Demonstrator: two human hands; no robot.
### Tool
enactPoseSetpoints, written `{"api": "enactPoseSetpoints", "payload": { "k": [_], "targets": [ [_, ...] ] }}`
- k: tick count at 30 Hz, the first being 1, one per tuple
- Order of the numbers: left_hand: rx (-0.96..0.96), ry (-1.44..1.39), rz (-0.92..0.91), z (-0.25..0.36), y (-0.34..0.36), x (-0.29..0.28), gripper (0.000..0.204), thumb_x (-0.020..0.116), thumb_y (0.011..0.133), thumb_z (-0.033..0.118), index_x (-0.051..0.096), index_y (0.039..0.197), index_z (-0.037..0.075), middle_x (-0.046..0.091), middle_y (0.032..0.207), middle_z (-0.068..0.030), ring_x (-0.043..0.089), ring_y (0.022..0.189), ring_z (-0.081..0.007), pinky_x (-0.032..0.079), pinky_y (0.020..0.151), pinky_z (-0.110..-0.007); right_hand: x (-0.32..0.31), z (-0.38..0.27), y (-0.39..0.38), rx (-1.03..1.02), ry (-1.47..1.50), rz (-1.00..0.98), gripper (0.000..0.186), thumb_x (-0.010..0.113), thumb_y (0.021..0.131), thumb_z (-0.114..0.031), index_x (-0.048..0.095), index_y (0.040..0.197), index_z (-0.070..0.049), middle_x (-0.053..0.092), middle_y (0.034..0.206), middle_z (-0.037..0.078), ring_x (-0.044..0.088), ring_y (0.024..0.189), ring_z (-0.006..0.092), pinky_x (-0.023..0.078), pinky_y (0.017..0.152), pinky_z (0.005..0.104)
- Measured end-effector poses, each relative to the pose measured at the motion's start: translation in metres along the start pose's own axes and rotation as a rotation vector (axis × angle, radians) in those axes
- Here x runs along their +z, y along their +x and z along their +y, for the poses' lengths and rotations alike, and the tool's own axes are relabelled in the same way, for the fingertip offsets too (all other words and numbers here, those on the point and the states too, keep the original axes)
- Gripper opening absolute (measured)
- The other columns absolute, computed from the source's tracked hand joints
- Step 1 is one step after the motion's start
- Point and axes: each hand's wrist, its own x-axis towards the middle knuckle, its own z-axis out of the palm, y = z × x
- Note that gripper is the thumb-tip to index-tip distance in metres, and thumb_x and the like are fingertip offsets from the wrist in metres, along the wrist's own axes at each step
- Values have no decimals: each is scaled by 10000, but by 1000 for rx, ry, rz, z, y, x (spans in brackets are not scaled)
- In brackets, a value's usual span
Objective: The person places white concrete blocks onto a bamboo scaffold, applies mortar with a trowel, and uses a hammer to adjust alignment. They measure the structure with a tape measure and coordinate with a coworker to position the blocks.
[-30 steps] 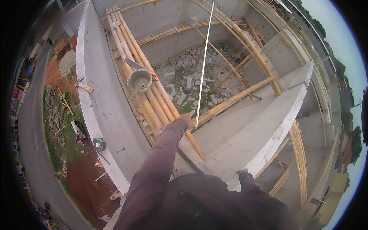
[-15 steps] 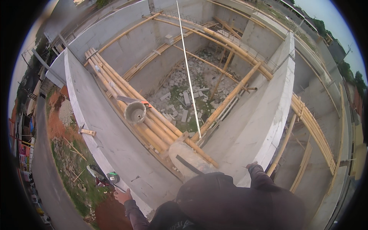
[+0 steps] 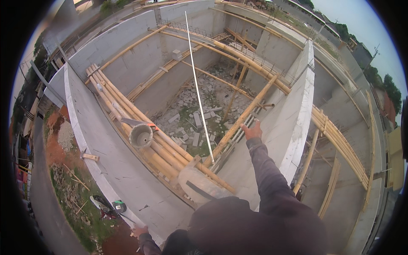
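Note:
A green and black tape measure (image 3: 119, 206) rests on the top of the left wall (image 3: 100, 174). A thin strip runs from it to my left hand (image 3: 139, 230), whose fingers close on the strip's end at the wall's edge. My right hand (image 3: 253, 129) is stretched forward over the inner side of the right wall, near a bamboo pole (image 3: 244, 121). One finger points out; a small pale bit shows by the other fingers, too small to name. A long thin white rod (image 3: 197, 85) slants across the opening.
A bucket (image 3: 141, 136) and a handsaw (image 3: 132, 122) sit on bundled bamboo poles (image 3: 168, 157). A hammer (image 3: 90, 157) lies on the left wall. Broken blocks (image 3: 196, 119) litter the ground deep below. A filled pale sack (image 3: 197, 182) lies before me.
My right hand has left the top of the right wall and reached forward and left. My left hand stays by the tape measure. The whole view has shifted slightly.

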Motion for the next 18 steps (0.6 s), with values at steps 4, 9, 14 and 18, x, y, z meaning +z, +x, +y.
{"api": "enactPoseSetpoints", "payload": {
  "k": [4, 9, 14, 18],
  "targets": [
    [28, 0, 8, -21, -24, -6, 950, 791, 727, 356, 303, 1524, 181, 370, 1499, -199, 366, 1383, -391, 378, 1091, -544, 4, -19, 6, -183, 195, 9, 825, 810, 757, -367, 414, 1385, -5, 573, 1258, 316, 568, 1179, 440, 455, 999, 460],
    [33, -68, 52, -3, -23, 0, 936, 794, 738, 287, 303, 1523, 147, 343, 1526, -201, 287, 1433, -375, 374, 1105, -511, 15, 48, -6, -86, -70, -120, 664, 807, 754, -341, 536, 1280, -40, 621, 1162, 290, 586, 1145, 407, 477, 959, 458],
    [183, -25, 203, -34, -22, 17, 902, 809, 716, 267, 367, 1470, 42, 368, 1484, -231, 429, 1321, -419, 405, 1077, -462, -22, 186, -50, 180, -546, -209, 525, 674, 811, -235, 545, 1283, -45, 550, 1274, 239, 544, 1206, 405, 474, 1005, 473],
    [187, -114, 153, -28, -6, 23, 894, 805, 720, 269, 371, 1466, 36, 335, 1504, -239, 421, 1331, -426, 375, 1106, -448, -62, 251, -63, 591, -851, -148, 422, 613, 869, -280, 574, 1246, -96, 547, 1267, 164, 541, 1196, 321, 480, 986, 472]
  ]
}}
